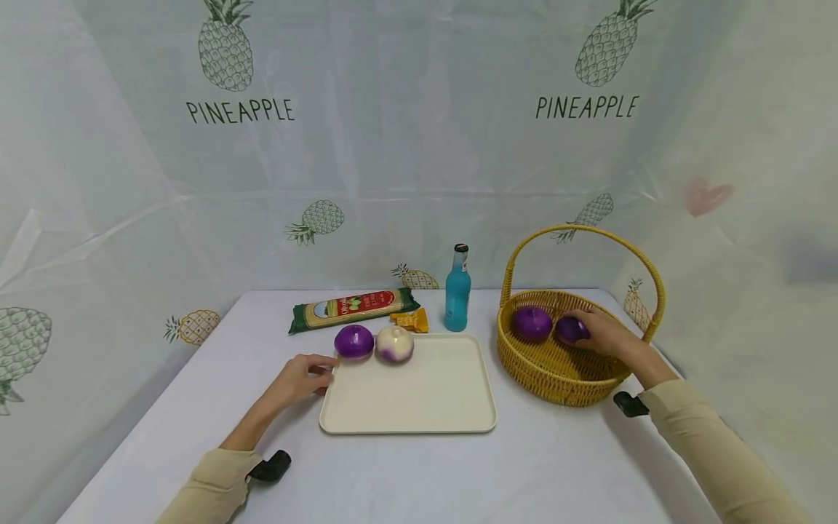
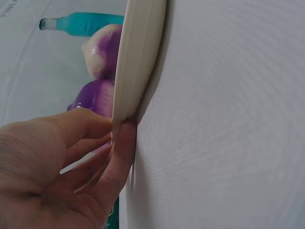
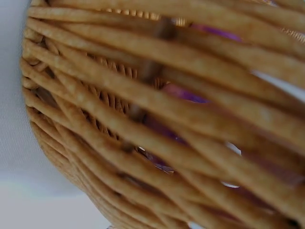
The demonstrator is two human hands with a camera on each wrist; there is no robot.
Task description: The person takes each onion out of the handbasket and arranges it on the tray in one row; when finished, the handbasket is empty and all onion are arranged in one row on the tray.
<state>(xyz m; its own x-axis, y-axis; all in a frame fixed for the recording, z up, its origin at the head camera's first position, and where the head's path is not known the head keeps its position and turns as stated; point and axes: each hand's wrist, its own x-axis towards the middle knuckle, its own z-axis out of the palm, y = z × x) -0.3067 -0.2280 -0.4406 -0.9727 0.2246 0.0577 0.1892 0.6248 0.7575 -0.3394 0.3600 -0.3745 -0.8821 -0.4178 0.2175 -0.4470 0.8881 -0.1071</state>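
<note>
My left hand [image 1: 300, 382] pinches the left rim of a cream tray [image 1: 412, 397]. In the left wrist view its thumb lies on the rim and a finger is underneath. At the tray's back left corner sit a purple onion [image 1: 354, 342] and, beside it, a white onion [image 1: 395, 344] with purple patches. On the right, my right hand [image 1: 605, 338] reaches into a wicker basket [image 1: 556, 391] and grips a dark purple onion [image 1: 569, 331]. Another purple onion [image 1: 532, 323] lies left of it. The basket's weave [image 3: 119, 105] hides most of that hand in the right wrist view.
Behind the tray lie a green-ended pasta packet [image 1: 353, 307] and a small orange-yellow packet [image 1: 411, 320]. A blue bottle [image 1: 457, 291] stands upright between tray and basket. The basket's tall handle [image 1: 576, 228] arches overhead. A pineapple-print curtain [image 1: 406, 145] surrounds the white table [image 1: 419, 480].
</note>
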